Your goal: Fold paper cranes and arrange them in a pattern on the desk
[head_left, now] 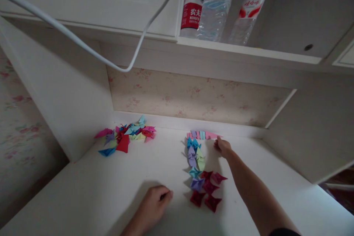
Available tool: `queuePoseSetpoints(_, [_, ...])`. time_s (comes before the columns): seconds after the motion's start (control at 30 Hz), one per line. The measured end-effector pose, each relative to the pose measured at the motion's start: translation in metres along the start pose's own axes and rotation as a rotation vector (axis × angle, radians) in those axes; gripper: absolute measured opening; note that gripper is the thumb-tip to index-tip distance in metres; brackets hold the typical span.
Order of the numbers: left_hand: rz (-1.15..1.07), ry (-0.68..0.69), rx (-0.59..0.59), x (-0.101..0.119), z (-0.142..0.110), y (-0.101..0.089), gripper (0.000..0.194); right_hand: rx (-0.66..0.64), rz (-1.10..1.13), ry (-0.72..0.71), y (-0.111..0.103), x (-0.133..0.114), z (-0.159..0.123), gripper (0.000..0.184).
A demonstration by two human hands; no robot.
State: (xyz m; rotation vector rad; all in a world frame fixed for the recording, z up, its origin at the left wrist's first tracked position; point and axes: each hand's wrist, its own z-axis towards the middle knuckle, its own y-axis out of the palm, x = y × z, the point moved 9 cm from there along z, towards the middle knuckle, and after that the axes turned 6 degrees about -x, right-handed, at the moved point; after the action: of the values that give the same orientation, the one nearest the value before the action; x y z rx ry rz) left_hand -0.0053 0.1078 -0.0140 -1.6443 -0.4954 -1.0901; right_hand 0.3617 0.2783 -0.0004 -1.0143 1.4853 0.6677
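Observation:
My right hand (223, 147) reaches to the back of the white desk, its fingers closed at the pointed tip of a pink folded-paper piece (210, 135). That piece ends a row of narrow folded papers (195, 135) in pink, purple and light blue. In front of the row stand blue (193, 143), purple (191, 156) and pale green (200, 159) origami pieces. Nearer to me are teal (195, 172) and purple (197, 184) ones, beside several dark red origami pieces (210, 187). My left hand (153, 203) rests near the front with curled fingers, and nothing shows in it.
A mixed heap of colourful origami (132, 132) lies at the back left of the desk (132, 175). Overhead, a shelf (249, 49) holds plastic bottles (215, 11). A white cable (83, 46) hangs across the upper left. Side panels (306, 129) flank the desk.

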Motion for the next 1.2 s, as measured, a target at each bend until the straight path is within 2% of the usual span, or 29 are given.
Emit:
queuePoseSetpoints(0.13, [0.019, 0.018, 0.017, 0.006, -0.004, -0.002, 0.039, -0.088, 0.154, -0.071, -0.010, -0.023, -0.045, 0.026])
queuePoseSetpoints(0.27, [0.030, 0.048, 0.039, 0.009, -0.007, -0.003, 0.039, -0.196, 0.237, -0.174, -0.011, -0.036, -0.130, 0.031])
queuePoseSetpoints(0.37, [0.036, 0.047, 0.085, 0.008, -0.009, -0.004, 0.038, -0.373, 0.230, -0.214, 0.011, -0.020, -0.204, 0.037])
queuePoseSetpoints(0.47, [0.054, 0.051, 0.135, 0.009, -0.011, -0.007, 0.039, -0.571, 0.095, -0.160, 0.048, 0.020, -0.265, 0.043])
queuePoseSetpoints(0.53, [0.071, 0.055, 0.159, 0.011, -0.012, -0.008, 0.039, -0.659, -0.032, -0.131, 0.071, 0.047, -0.291, 0.044])
queuePoseSetpoints(0.63, [0.094, 0.069, 0.181, 0.014, -0.014, -0.010, 0.038, -0.653, -0.252, -0.272, 0.090, 0.060, -0.309, 0.044])
queuePoseSetpoints(0.73, [0.110, 0.086, 0.190, 0.016, -0.015, -0.010, 0.038, -0.583, -0.441, -0.474, 0.094, 0.050, -0.318, 0.045])
queuePoseSetpoints(0.83, [0.115, 0.090, 0.187, 0.016, -0.016, -0.010, 0.039, -0.568, -0.554, -0.588, 0.092, 0.042, -0.327, 0.046])
queuePoseSetpoints(1.2, [0.113, 0.093, 0.161, 0.018, -0.017, -0.009, 0.039, -0.587, -0.600, -0.605, 0.093, 0.042, -0.326, 0.043])
